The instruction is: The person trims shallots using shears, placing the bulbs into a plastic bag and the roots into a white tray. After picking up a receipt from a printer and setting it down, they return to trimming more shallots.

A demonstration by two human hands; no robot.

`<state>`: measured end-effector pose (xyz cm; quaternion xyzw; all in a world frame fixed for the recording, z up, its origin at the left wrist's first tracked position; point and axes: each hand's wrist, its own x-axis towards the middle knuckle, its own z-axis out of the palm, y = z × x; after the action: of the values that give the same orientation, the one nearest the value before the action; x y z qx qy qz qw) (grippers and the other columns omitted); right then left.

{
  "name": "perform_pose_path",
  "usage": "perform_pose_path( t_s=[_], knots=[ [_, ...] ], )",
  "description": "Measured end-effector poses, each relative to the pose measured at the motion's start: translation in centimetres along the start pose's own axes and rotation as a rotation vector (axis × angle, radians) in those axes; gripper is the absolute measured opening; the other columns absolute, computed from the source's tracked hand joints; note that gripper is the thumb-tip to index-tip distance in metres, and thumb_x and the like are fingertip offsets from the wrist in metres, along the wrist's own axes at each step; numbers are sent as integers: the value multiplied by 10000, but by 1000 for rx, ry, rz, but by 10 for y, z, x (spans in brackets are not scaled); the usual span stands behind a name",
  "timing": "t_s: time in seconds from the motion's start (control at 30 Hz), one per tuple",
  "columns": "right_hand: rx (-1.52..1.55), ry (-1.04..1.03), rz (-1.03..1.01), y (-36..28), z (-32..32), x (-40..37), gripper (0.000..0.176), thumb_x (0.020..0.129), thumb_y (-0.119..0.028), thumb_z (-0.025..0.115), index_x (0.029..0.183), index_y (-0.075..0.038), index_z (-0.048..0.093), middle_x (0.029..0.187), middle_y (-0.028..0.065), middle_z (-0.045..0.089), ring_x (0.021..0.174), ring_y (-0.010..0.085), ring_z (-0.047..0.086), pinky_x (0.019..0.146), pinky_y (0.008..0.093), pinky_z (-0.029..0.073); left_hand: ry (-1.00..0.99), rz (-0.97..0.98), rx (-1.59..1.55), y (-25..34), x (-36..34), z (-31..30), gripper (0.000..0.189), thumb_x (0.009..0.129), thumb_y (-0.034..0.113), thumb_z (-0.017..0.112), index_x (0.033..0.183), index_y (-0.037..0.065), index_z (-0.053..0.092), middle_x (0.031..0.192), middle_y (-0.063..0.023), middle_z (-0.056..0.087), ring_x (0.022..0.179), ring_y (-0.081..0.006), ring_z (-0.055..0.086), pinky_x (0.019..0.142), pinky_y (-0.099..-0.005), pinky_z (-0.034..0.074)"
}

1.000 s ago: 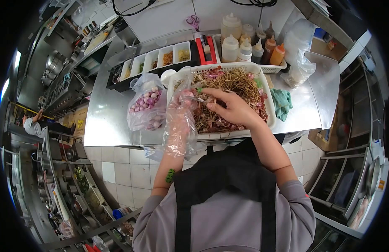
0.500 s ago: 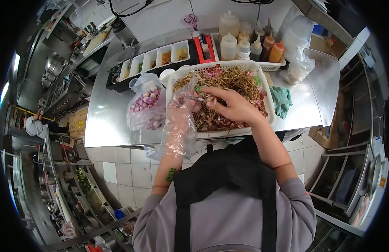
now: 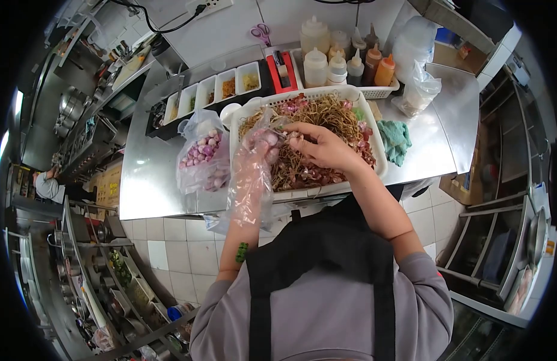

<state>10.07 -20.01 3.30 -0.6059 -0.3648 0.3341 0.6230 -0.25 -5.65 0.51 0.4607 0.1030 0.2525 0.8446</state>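
My left hand (image 3: 263, 144) wears a loose clear plastic glove and is closed around pinkish shallots (image 3: 271, 139). It is over the left side of a white perforated basket (image 3: 381, 150). My right hand (image 3: 323, 147) is bare, its thumb and fingers pinched together right beside the left fingertips. Something small and partly hidden sits in that pinch; I cannot make out what it is. Dry stringy roots and tops (image 3: 338, 114) and reddish skins (image 3: 314, 177) fill the basket. To its left, a plastic bag (image 3: 188, 177) holds peeled purple-white shallots (image 3: 203, 150).
Behind the basket are a black rack of white condiment trays (image 3: 228, 85), a red holder (image 3: 281, 72), purple scissors (image 3: 261, 33) and several squeeze bottles (image 3: 315, 67). A green cloth (image 3: 394, 142) and a bag of white powder (image 3: 418, 96) lie right. Another person (image 3: 49, 185) is far left.
The view has shifted slightly, so the counter appears a little further left. My right fingertips have drawn in closer over the shallots in my left hand.
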Motion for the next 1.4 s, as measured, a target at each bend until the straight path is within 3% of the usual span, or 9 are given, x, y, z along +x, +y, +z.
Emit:
perform_pose_path(
  t_s=[0.07,0.3,0.47,0.63,0.97,1.07,1.27,1.33,1.4],
  knots=[
    [12,54,44,-3,3,-2,338,900,-220,563,1201,-71,529,647,-51,443,558,30,378,505,200,342,30,-52,-91,0,-1,0,297,795,87,664,1054,-6,553,989,-74,586,863,-140,573,718,-245,483],
    [-143,80,-81,7,5,2,359,898,-229,564,1203,-42,529,755,-24,518,643,45,436,567,214,389,51,3,-25,-7,0,-3,342,811,97,654,1104,-14,517,993,-98,589,897,-186,595,748,-241,507],
    [-261,206,-224,8,6,-4,356,887,-202,560,1203,-42,528,1038,120,623,937,167,574,847,297,431,-8,-170,-450,-4,4,-13,298,855,64,580,1131,-1,489,997,-106,589,916,-200,597,705,-258,566],
    [-352,141,-351,6,22,-11,367,862,-168,572,1209,-66,511,1008,187,616,884,311,615,792,351,459,10,-72,-509,-14,-3,-3,309,873,76,560,1165,21,478,1028,-85,579,912,-169,595,719,-228,549],
    [-514,226,-374,15,29,-5,314,839,-142,578,1147,-82,556,904,189,629,795,361,600,716,385,481,87,-61,-316,-11,-8,2,272,872,81,561,1132,11,518,1039,-86,579,885,-165,594,743,-248,520],
    [-526,257,-387,19,31,-3,294,853,-138,566,1144,-93,560,862,209,618,775,350,603,713,367,478,66,-52,-316,-16,-4,-6,298,855,91,589,1131,5,519,1017,-90,587,870,-176,597,747,-255,518],
    [-161,259,-417,28,26,4,285,915,-159,532,1178,-50,514,795,0,568,638,117,522,591,261,444,59,-49,-232,-11,-3,-10,300,843,80,605,1119,-3,523,984,-86,596,851,-176,599,751,-274,517],
    [76,183,-123,25,21,2,290,928,-163,514,1201,-67,496,729,-48,475,557,47,412,493,196,356,18,-60,-275,-8,-4,-8,292,845,74,600,1117,-2,524,983,-85,596,864,-179,599,744,-273,518],
    [114,202,-113,25,21,3,295,930,-154,507,1215,-82,484,675,-60,414,520,12,331,445,174,268,-23,-72,-317,-4,-4,-4,284,848,68,595,1115,-1,526,982,-84,595,877,-182,600,737,-272,518]
  ],
)
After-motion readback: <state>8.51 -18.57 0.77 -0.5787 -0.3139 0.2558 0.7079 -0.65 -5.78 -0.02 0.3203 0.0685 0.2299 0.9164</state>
